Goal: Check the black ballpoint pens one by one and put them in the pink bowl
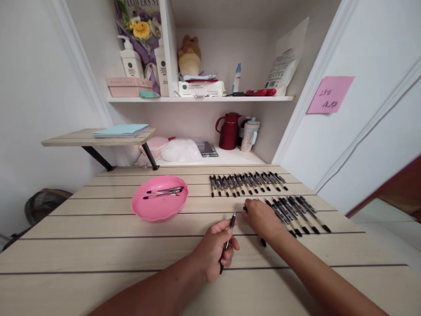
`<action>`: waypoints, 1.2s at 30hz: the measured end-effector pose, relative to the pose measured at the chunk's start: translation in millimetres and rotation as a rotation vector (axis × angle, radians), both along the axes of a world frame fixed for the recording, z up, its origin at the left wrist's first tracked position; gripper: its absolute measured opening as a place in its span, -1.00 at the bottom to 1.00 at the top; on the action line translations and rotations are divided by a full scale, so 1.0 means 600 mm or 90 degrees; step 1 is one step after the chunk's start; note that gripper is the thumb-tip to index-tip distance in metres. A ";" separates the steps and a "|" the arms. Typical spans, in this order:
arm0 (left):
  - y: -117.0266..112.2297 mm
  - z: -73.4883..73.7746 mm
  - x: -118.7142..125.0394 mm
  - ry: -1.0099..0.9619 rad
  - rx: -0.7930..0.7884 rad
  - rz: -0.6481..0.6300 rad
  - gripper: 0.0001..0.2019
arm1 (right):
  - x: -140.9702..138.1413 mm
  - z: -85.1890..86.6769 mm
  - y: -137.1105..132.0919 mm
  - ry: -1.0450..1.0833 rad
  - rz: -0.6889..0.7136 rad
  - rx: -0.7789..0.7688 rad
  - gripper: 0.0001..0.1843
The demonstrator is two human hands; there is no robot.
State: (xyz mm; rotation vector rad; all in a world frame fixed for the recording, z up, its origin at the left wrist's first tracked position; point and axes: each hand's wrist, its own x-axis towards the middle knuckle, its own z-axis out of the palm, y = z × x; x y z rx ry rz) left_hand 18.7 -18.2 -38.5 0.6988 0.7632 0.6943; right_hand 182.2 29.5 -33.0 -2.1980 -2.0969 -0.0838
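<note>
My left hand point(219, 248) is closed around a black and clear pen point(232, 220), held slanted with its pointed tip up and away from me. To its right, my right hand point(261, 217) pinches a small black piece that looks like a pen cap point(245, 209); most of it is hidden by the fingers. Under the right wrist a black pen end point(263, 242) sticks out. Beside that hand lies a row of similar pens point(301, 213), partly covered by it. Farther back is a second row of pens point(248, 183), side by side, black ends toward me.
A pink scalloped dish point(159, 215) with a few pens point(164, 192) stands on the slatted table at left. Behind are a small raised shelf point(75, 137) with blue paper point(121, 130), a red jug point(229, 131) and a pale cup point(250, 134). Cabinet walls enclose the back.
</note>
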 end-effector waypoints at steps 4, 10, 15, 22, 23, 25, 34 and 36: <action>0.000 0.000 0.000 -0.004 -0.002 0.004 -0.57 | -0.007 0.002 0.003 -0.013 0.021 -0.001 -0.83; 0.001 0.001 0.002 0.001 0.007 0.002 -0.60 | 0.028 0.041 -0.004 0.240 -0.059 0.135 -0.78; 0.004 -0.007 0.006 -0.008 0.053 0.025 -0.58 | -0.012 0.023 -0.039 0.898 -0.039 0.087 -0.64; -0.001 -0.010 0.010 -0.024 0.078 0.054 -0.62 | -0.069 0.003 -0.059 1.025 -0.009 0.050 -0.66; -0.002 -0.009 0.010 -0.023 0.076 0.055 -0.61 | -0.068 0.002 -0.057 1.031 -0.017 0.043 -0.66; -0.003 -0.008 0.011 -0.018 0.072 0.054 -0.60 | -0.065 0.000 -0.054 1.052 -0.028 0.037 -0.66; -0.008 -0.002 0.015 -0.052 -0.016 0.057 -0.60 | -0.068 -0.003 -0.058 1.205 -0.003 -0.015 -0.68; -0.009 -0.002 0.016 -0.059 -0.031 0.062 -0.57 | -0.070 -0.004 -0.057 1.216 -0.011 -0.062 -0.64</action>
